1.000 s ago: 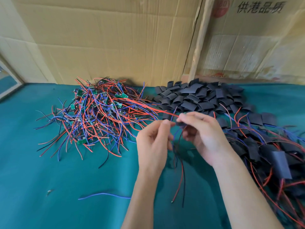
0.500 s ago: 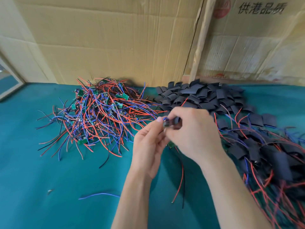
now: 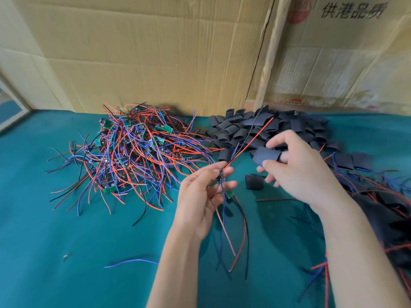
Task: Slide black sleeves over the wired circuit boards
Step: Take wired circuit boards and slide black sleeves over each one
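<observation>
Left hand (image 3: 200, 196) fingers pinch wired board (image 3: 229, 194) | right hand (image 3: 298, 170) fingers pinch black sleeve (image 3: 265, 157)

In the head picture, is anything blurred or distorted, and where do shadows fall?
Head view: wide-angle bending shows at the edges, where the cardboard wall leans; lighting is soft and even, without glare; the right hand and its black sleeve look slightly smeared; the left hand is sharper; faint shadows lie on the green cloth beneath both forearms.

Teal cloth-covered table (image 3: 55, 218); flattened cardboard sheets (image 3: 155, 54) upright behind it; bare wooden post (image 3: 270, 52) between them; framed pane (image 3: 9, 107) at far left; daylight
</observation>
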Demonstrator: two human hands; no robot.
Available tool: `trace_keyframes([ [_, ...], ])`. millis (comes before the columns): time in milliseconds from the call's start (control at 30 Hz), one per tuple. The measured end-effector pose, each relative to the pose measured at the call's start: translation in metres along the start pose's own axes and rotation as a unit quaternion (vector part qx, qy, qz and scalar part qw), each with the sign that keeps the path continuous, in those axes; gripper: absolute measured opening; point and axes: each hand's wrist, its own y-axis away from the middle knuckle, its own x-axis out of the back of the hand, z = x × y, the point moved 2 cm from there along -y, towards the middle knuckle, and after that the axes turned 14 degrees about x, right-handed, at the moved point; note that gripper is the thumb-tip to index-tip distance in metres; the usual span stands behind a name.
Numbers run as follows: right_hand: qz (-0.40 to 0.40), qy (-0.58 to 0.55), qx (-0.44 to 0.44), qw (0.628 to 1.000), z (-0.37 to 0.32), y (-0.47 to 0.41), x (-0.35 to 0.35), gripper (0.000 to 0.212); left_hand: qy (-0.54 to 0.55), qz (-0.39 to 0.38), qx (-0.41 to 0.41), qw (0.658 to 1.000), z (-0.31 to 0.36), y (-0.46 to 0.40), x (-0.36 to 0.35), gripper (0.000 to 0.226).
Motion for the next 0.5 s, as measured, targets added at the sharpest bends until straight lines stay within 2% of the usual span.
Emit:
trace_keyframes([
  [67, 0.007, -0.029, -0.002, 1.000, -0.001, 0.001, -0.002, 0.030, -0.031, -0.012, 0.012, 0.999, -0.001, 0.000, -0.003, 0.030],
  [200, -0.019, 0.012, 0.039, 0.999, -0.012, 0.000, -0.012, 0.023, -0.106, -0.022, 0.021, 0.994, -0.006, 0.001, -0.009, 0.034],
  [233, -0.019, 0.015, 0.046, 0.999, -0.014, 0.000, -0.014, 0.024, -0.130, -0.015, 0.016, 0.991, -0.006, 0.002, -0.011, 0.033],
  [300, -0.026, 0.005, 0.061, 0.998, -0.016, -0.001, -0.018, 0.023, -0.174, 0.001, -0.011, 0.985, -0.008, 0.002, -0.012, 0.015],
  [367, -0.045, -0.016, 0.070, 0.996, -0.016, -0.002, -0.021, 0.020, -0.208, 0.016, -0.039, 0.977, -0.009, 0.001, -0.011, 0.018],
  [500, -0.035, -0.034, 0.091, 0.995, -0.015, -0.002, -0.022, 0.031, -0.224, 0.021, -0.073, 0.972, -0.008, 0.002, -0.010, 0.025],
])
